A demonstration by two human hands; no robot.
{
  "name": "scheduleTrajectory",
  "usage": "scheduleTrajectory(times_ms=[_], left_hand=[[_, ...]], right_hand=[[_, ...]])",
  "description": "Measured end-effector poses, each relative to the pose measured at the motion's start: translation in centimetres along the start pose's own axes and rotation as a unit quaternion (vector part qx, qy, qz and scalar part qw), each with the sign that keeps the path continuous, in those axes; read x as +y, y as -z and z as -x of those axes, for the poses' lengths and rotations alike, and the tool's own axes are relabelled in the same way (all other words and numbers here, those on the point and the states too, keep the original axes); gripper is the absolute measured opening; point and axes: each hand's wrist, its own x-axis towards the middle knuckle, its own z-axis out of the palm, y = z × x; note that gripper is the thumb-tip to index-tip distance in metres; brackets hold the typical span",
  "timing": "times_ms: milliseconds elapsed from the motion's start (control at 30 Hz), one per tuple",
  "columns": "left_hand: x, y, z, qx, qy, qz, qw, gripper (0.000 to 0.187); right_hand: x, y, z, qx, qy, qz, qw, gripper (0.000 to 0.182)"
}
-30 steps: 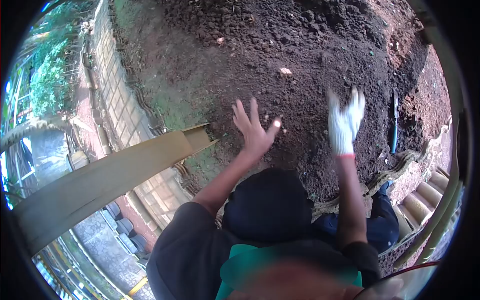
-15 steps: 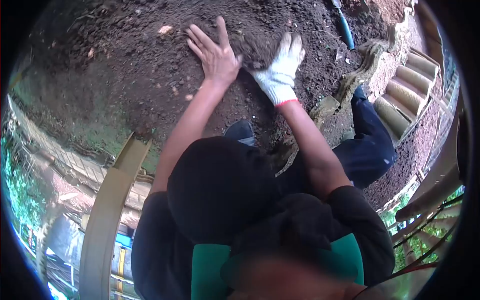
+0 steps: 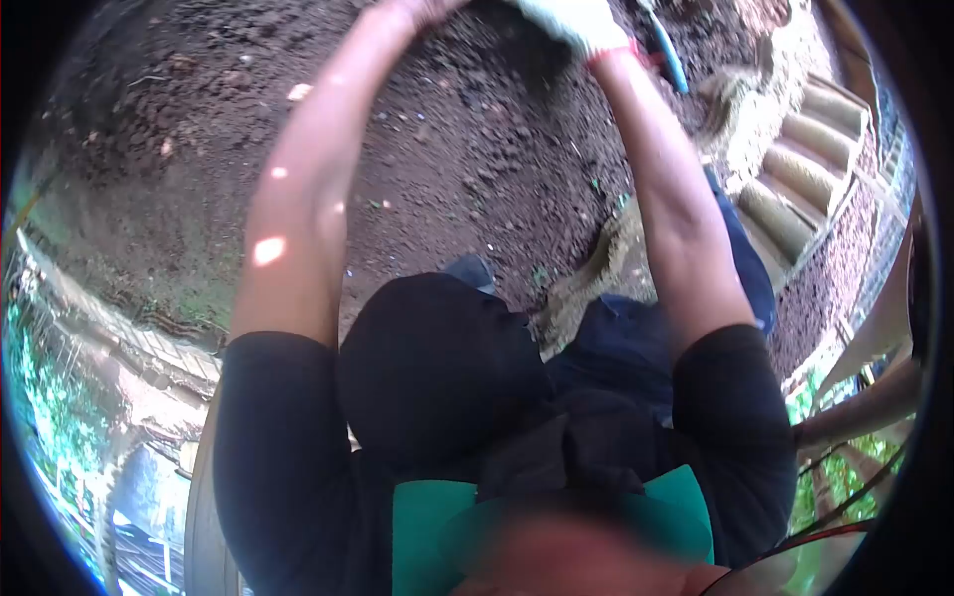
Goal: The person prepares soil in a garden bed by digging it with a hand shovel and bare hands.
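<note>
Bare left hand (image 3: 425, 8) and gloved right hand (image 3: 581, 20) reach over part-smooth, part-lumpy soil (image 3: 447, 169), fingers cropped, so I can't tell either grip

Outdoor garden plot, dark crumbly soil (image 3: 477, 169) across the centre, rough stone edging (image 3: 740, 114) and rounded tiles (image 3: 815, 149) at upper right, paved strip (image 3: 129, 333) at left, green foliage (image 3: 45, 387) at lower left
</note>
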Motion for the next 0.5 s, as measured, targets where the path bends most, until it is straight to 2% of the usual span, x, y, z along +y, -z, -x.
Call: scheduleTrajectory(times_ms=[33, 67, 100, 133, 167, 200, 233, 267, 300, 333, 367, 433, 467, 500], left_hand=[[2.2, 1.2, 0.7, 0.001, -0.005, 0.032, 0.999, 0.03], [4.6, 2.9, 1.1, 0.021, -0.003, 0.054, 0.998, 0.02], [5.4, 2.7, 3.4, -0.092, 0.059, 0.1, 0.989, 0.043], [8.7, 5.0, 2.8, 0.002, 0.087, 0.11, 0.99, 0.019], [11.5, 4.3, 4.2, 0.119, 0.155, 0.1, 0.976, 0.02], [13.7, 6.0, 4.7, -0.031, 0.248, 0.169, 0.954, 0.024], [15.8, 5.1, 6.3, 0.107, 0.254, 0.233, 0.933, 0.026], [19.6, 3.8, 6.6, 0.162, 0.426, 0.274, 0.847, 0.031], [22.3, 3.2, 6.4, 0.202, 0.523, 0.339, 0.755, 0.034], [23.7, 3.2, 6.0, 0.198, 0.596, 0.426, 0.651, 0.031], [24.2, 3.5, 5.7, 0.243, 0.6, 0.455, 0.612, 0.024], [24.0, 5.2, 5.2, 0.279, 0.656, 0.509, 0.482, 0.02], [22.9, 4.6, 6.2, 0.332, 0.656, 0.502, 0.455, 0.019], [20.9, 7.5, 5.5, 0.352, 0.673, 0.466, 0.454, 0.019]], right_hand=[[-1.5, 1.3, 1.2, -0.028, -0.004, -0.017, 0.999, 0.036], [-2.1, 0.8, 3.5, -0.065, -0.047, -0.022, 0.996, 0.053], [-2.8, 0.1, 5.4, -0.101, -0.084, -0.032, 0.991, 0.075], [-4.6, 0.8, 6.2, -0.041, -0.081, -0.061, 0.994, 0.05], [-5.4, 0.5, 8.2, -0.078, -0.093, -0.06, 0.991, 0.052], [-7.6, 1.0, 10.0, -0.047, -0.123, -0.064, 0.989, 0.052], [-9.8, 1.2, 11.3, -0.054, -0.185, -0.102, 0.976, 0.053], [-11.7, -0.7, 14.1, 0.078, -0.241, -0.212, 0.944, 0.044], [-14.4, -2.8, 16.1, 0.188, -0.4, -0.387, 0.809, 0.033], [-15.2, -1.9, 16.6, 0.152, -0.506, -0.547, 0.65, 0.032], [-14.0, -3.2, 18.6, 0.157, -0.554, -0.62, 0.533, 0.038], [-14.6, -2.7, 16.4, 0.188, -0.531, -0.791, 0.239, 0.039], [-15.4, -2.1, 14.1, 0.145, -0.576, -0.751, 0.289, 0.034], [-18.3, 0.0, 7.9, 0.103, -0.61, -0.709, 0.338, 0.029]])
